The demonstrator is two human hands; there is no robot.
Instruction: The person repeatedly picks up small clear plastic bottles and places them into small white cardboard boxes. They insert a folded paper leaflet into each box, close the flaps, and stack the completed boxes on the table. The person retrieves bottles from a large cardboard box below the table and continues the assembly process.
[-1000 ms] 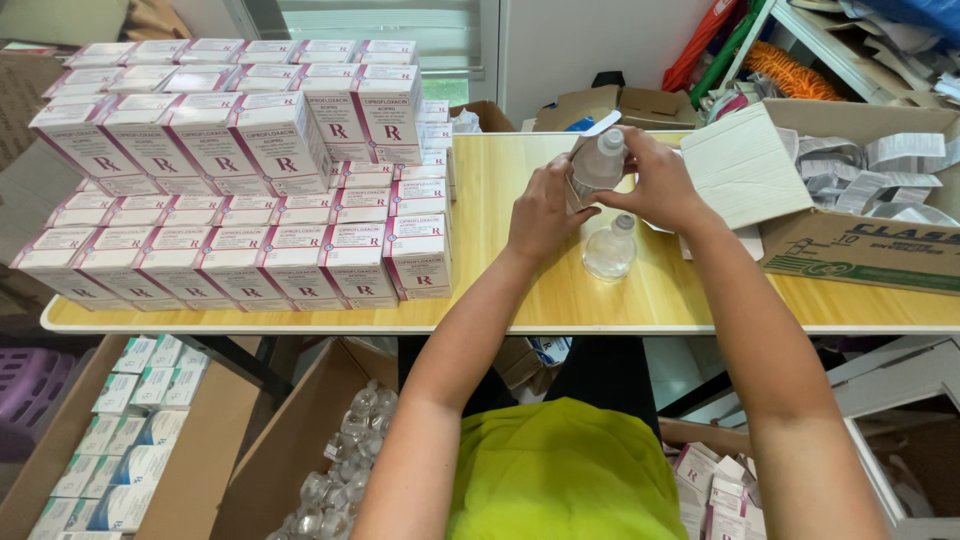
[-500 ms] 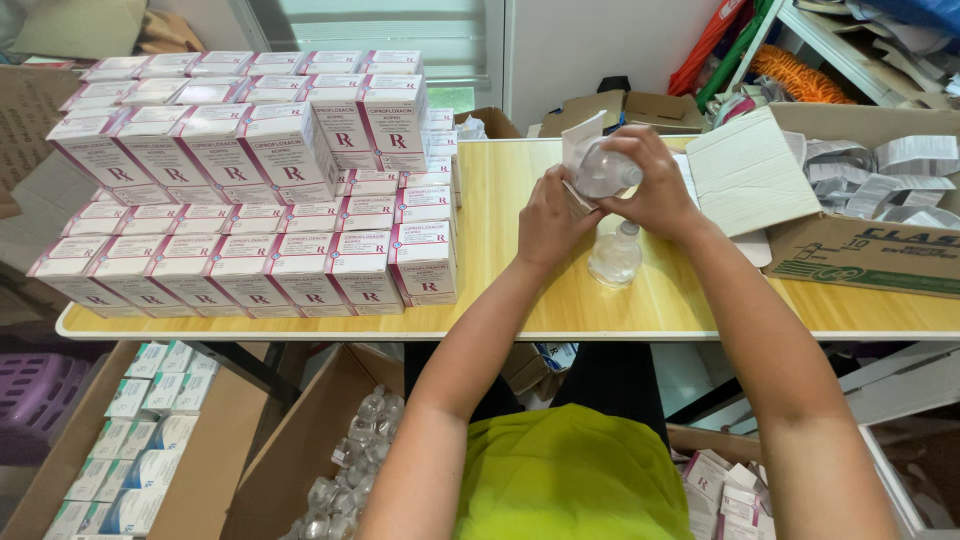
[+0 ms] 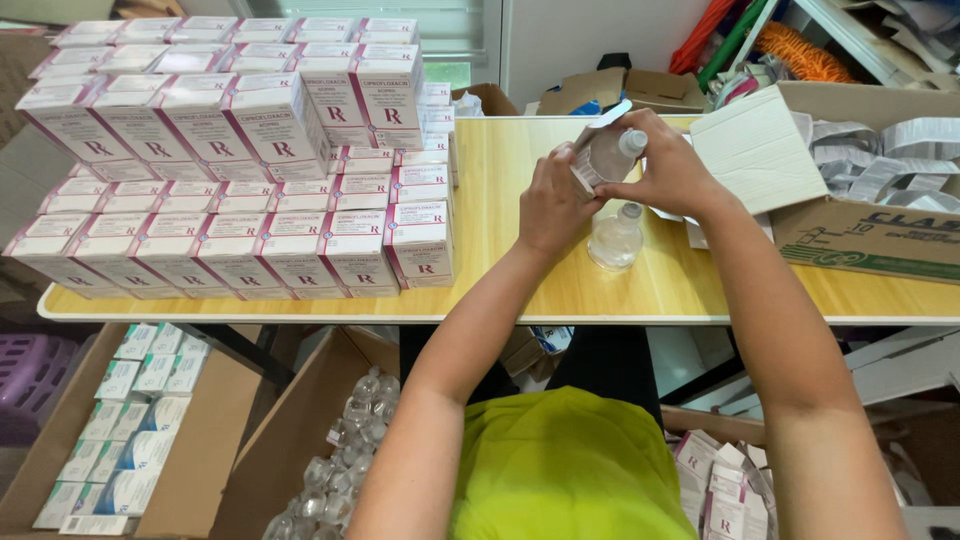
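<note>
You stood at a long table [image 3: 300, 305] with a pale yellow wood top. Your left hand [image 3: 553, 205] and your right hand [image 3: 668, 172] were up over the middle of the table, close together. Both hands held one small clear bottle [image 3: 612, 152] with a white cap. Your left fingers were curled around its side, where a bit of a white carton flap [image 3: 598, 118] stuck up. Your right fingers were pressed around the bottle from the other side. The bottle was tipped, cap toward the right, and was off the table.

Just under your hands, a second clear bottle [image 3: 615, 240] stood upright on the wood, near the front edge.

On the left half of the table sat a big pile of small white and pink boxes [image 3: 250, 200]. They were stacked in neat rows, higher at the far side and lower at the near side.

On the right, a brown cardboard box [image 3: 860, 245] sat on the table, full of folded white paper slips [image 3: 880, 160]. A flat white pack [image 3: 757, 150] leaned on its left side, just beside your right hand.

Under the table, on the floor, an open brown box [image 3: 320, 420] held lots of clear bottles [image 3: 340, 460]. To its left, another open box [image 3: 215, 440] held rows of small white and blue packs [image 3: 125, 420]. A purple basket [image 3: 30, 375] sat at the far left. More small pink and white boxes [image 3: 725, 490] lay at the near right.

At the far side of the room there were more cardboard pieces [image 3: 610, 90] and something orange [image 3: 800, 50] on a shelf.
</note>
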